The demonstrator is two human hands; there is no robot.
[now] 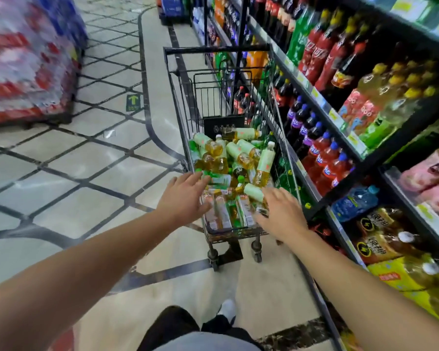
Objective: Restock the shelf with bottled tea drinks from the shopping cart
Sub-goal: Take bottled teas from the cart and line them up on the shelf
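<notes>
Over the cart (214, 50) at 12 o'clock, both hands reach for tea bottles (238, 153): left hand (185, 196) and right hand (280, 215) fingers spread, gripping nothing.

Head view looks forward and down, close above the shopping cart (188, 102).

both bare forearms stretch forward and slightly inward. the left hand (185, 198) is palm down, fingers straight and a little spread. the right hand (281, 214) is likewise flat, fingers extended, gripping nothing.
</notes>
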